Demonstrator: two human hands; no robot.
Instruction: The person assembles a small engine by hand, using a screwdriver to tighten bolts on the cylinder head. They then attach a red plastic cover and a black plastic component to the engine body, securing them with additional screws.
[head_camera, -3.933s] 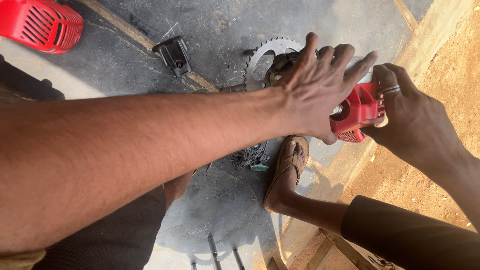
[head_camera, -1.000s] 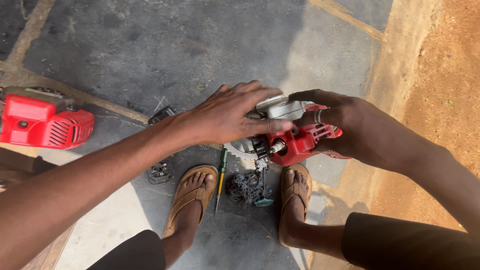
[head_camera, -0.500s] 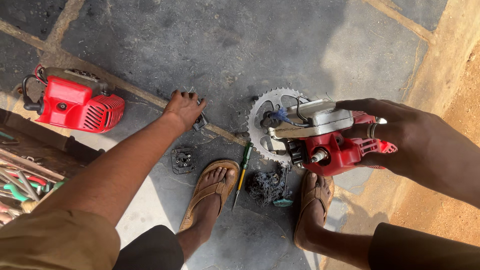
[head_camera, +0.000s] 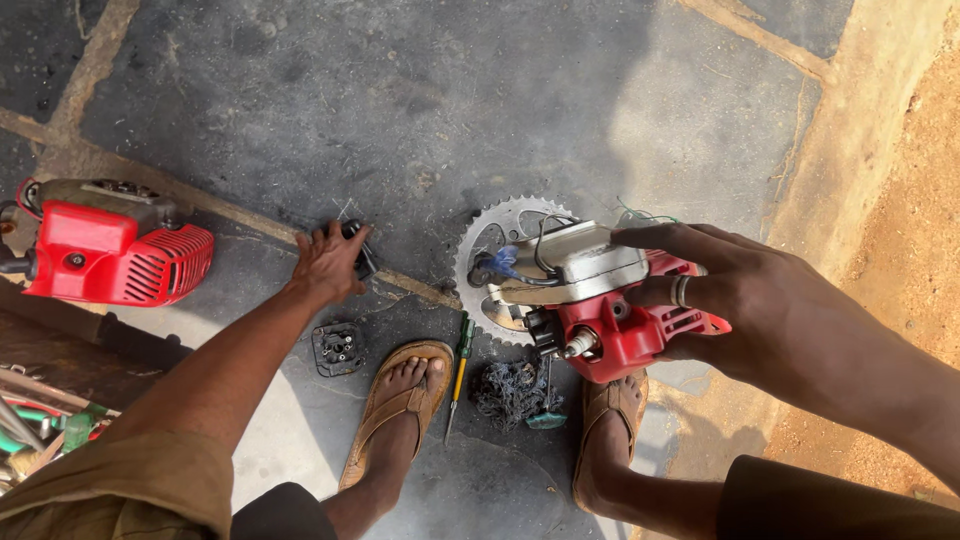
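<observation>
Left hand (head_camera: 325, 262) now seemingly gripping black part (head_camera: 358, 250); right hand (head_camera: 740, 300) holds engine (head_camera: 610, 300).

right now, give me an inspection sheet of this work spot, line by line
surface: dark stone floor with pale joints, dusty; sandy ground to the right.
job's things: red small engine with a grey metal block on top, held above the floor; small black part on the floor.
clutter: toothed sprocket behind the engine, black square part, green-handled screwdriver, tangled dark wad, second red engine at far left, hand tools at the lower left edge.
grippers: right hand grips the engine from above; left hand grasps the black part.
cables: blue and dark wires on the engine.
surroundings: the person's sandalled feet.
</observation>
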